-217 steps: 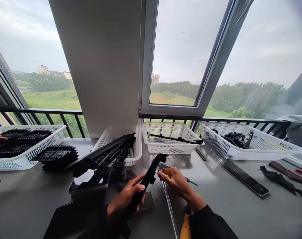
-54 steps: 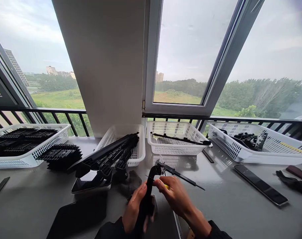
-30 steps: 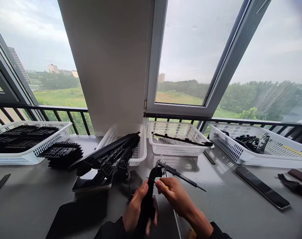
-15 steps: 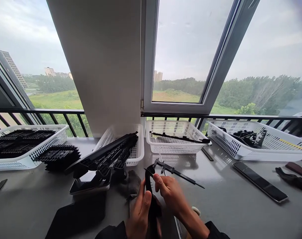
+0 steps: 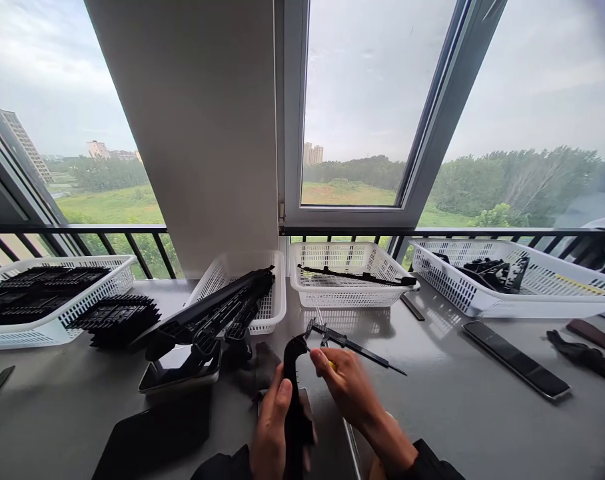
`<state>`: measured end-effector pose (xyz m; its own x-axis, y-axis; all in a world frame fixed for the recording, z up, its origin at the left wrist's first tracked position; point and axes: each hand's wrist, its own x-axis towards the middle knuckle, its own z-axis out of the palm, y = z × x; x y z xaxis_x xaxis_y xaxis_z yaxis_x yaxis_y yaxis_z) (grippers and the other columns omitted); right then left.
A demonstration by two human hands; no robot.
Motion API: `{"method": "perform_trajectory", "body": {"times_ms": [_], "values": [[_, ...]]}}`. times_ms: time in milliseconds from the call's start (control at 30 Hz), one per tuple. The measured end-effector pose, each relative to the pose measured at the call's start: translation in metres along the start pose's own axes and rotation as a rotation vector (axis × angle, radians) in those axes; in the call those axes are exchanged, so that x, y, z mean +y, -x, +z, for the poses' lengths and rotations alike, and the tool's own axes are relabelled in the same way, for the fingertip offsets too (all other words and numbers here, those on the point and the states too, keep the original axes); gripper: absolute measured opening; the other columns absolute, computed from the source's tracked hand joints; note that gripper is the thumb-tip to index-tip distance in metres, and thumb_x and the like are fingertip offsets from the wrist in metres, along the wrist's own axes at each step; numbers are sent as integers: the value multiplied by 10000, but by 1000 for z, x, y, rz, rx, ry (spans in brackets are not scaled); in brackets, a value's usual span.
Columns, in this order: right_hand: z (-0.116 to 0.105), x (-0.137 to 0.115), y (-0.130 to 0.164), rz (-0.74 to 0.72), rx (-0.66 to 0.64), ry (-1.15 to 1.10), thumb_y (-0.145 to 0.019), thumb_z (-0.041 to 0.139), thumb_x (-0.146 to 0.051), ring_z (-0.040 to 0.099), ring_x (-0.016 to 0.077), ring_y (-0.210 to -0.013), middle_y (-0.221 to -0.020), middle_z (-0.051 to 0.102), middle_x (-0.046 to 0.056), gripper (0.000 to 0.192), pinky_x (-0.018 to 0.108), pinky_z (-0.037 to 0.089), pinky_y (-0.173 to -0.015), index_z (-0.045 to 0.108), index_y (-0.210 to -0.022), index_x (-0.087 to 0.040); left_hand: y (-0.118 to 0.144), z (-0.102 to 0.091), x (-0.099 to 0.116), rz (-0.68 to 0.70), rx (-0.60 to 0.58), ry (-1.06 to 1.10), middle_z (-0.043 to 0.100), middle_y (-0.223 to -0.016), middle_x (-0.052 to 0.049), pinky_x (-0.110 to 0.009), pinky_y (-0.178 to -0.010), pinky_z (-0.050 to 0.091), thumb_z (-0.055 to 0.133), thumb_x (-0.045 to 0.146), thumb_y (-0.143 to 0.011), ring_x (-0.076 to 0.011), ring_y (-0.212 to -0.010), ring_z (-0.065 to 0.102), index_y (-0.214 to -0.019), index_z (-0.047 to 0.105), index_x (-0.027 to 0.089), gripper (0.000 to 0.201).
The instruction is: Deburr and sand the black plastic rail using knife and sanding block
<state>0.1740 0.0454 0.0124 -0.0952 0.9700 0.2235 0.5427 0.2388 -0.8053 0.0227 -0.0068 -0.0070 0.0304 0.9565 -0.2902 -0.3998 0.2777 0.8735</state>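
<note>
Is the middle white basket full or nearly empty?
Nearly empty: the middle white basket holds only one long black strip, with bare mesh showing around it.

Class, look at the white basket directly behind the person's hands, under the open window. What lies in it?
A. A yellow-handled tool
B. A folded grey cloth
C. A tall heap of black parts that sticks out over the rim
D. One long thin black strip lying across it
D: the middle white basket holds only a single long black strip lying lengthwise across its floor; the heaped parts are in the basket to its left.
</note>
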Motion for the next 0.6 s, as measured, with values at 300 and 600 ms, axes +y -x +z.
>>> {"method": "perform_trajectory", "body": {"times_ms": [300, 600], "values": [[-6, -2, -1, -18, -16, 61, -1035, 313, -772, 390, 143, -553, -563, 403, -29, 714, 307, 247, -567, 375, -575, -229, -12, -4, 20, 110, -150, -93, 599, -471, 71, -191, -325, 426, 681, 743, -865, -132, -344, 514, -1520, 515, 153, 897], [-1, -7, 6, -38, -8, 44, -1037, 285, -785, 478, 165, -570, -568, 531, 3, 752, 293, 312, -565, 524, -598, -223, -19, -7, 21, 206, -270, -193, 644, -483, 34, -256, -447, 473, 625, 755, -905, -167, -399, 551, -1609, 385, 63, 1016]]}}
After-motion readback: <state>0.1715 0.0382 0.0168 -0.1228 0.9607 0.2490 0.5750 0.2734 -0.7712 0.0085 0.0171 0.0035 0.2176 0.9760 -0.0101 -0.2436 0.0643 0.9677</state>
